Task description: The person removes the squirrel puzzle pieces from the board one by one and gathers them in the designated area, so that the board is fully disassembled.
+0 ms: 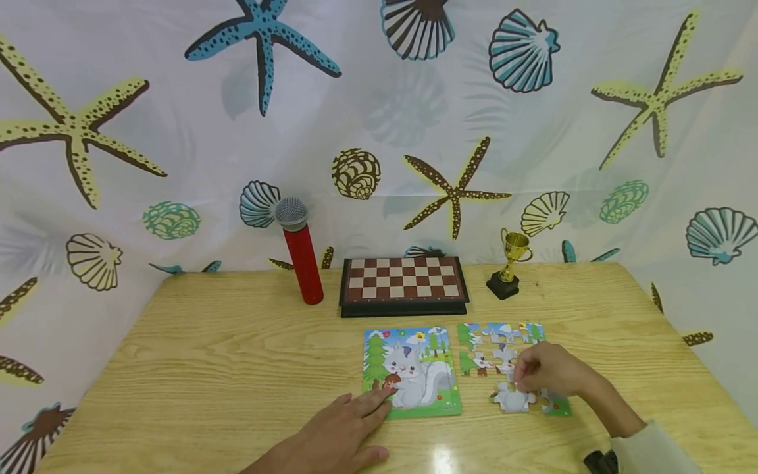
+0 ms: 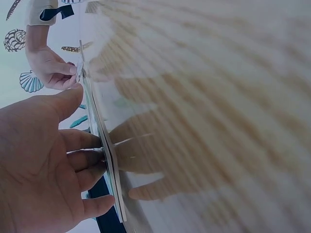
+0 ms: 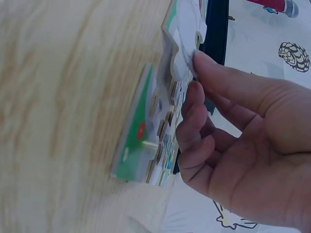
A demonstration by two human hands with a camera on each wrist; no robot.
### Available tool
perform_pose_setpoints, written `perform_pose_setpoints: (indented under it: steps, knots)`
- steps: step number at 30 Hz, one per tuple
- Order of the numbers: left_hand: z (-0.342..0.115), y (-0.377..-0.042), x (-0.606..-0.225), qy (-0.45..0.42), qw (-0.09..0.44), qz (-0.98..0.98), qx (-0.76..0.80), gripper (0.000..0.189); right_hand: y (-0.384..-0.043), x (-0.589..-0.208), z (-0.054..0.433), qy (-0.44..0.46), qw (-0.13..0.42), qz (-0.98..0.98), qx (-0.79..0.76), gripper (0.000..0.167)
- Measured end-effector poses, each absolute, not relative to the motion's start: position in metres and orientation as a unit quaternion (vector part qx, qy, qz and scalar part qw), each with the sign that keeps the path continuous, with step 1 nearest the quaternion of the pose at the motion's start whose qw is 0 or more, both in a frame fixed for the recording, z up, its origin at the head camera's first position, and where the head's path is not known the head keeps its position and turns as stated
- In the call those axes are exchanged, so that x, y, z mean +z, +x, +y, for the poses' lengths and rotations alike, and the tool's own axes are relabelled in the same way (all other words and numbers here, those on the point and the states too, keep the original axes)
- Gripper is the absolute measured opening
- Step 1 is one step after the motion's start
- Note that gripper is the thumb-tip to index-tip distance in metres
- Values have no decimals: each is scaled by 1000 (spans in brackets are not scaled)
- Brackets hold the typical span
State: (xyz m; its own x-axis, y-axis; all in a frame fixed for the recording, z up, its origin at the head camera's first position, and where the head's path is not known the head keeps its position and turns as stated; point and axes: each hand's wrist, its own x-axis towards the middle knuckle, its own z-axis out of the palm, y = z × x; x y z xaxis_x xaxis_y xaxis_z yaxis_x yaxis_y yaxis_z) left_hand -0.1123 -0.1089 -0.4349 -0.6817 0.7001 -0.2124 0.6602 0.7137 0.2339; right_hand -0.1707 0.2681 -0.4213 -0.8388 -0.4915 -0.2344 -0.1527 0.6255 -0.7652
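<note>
A square squirrel picture puzzle [image 1: 414,372] lies near the middle of the wooden table. My left hand [image 1: 346,431] rests its outstretched fingers on that puzzle's lower left part; in the left wrist view the fingertips [image 2: 104,201] meet its edge. To the right, my right hand [image 1: 551,370] pinches a grey-and-white puzzle piece [image 3: 182,46] between thumb and index finger. Loose puzzle pieces [image 1: 474,362] lie around that hand in a loose square, and a green corner piece [image 3: 133,141] sits just below its fingers in the right wrist view.
Behind the puzzles stands a folded chessboard [image 1: 404,280] with a dark rim. A red microphone [image 1: 303,263] stands to its left and a small gold trophy cup [image 1: 508,263] to its right. A sea-patterned cloth [image 1: 379,99] hangs along the table's back and sides.
</note>
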Motion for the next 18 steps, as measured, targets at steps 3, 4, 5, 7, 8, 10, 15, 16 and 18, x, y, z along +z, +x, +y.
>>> perform_pose_setpoints:
  steps: [3, 4, 5, 7, 8, 10, 15, 16, 18]
  knots:
    - [-109, -113, -435, 369, 150, 914, 71, 68, -169, -423, 267, -177, 199, 889, -372, 5]
    - [-109, -113, -435, 367, 153, 915, 73, 68, -169, -423, 266, -174, 196, 892, -369, 5]
    - [-109, -113, -434, 366, 156, 915, 73, 68, -169, -423, 266, -172, 194, 894, -366, 6]
    - [-109, -114, -434, 365, 159, 915, 73, 67, -168, -423, 265, -170, 189, 897, -362, 6]
    - [-109, -114, -434, 365, 159, 915, 73, 67, -168, -424, 265, -170, 187, 897, -361, 6]
    - [-109, -114, -433, 366, 156, 915, 71, 67, -169, -424, 265, -172, 184, 898, -360, 7]
    - [-109, -114, -433, 369, 145, 915, 71, 67, -170, -425, 264, -170, 171, 903, -355, 8]
    - [-109, -114, -432, 367, 147, 916, 71, 67, -171, -424, 264, -169, 167, 905, -353, 8]
    - [-108, -114, -432, 362, 153, 917, 70, 67, -172, -422, 261, -169, 161, 907, -349, 8]
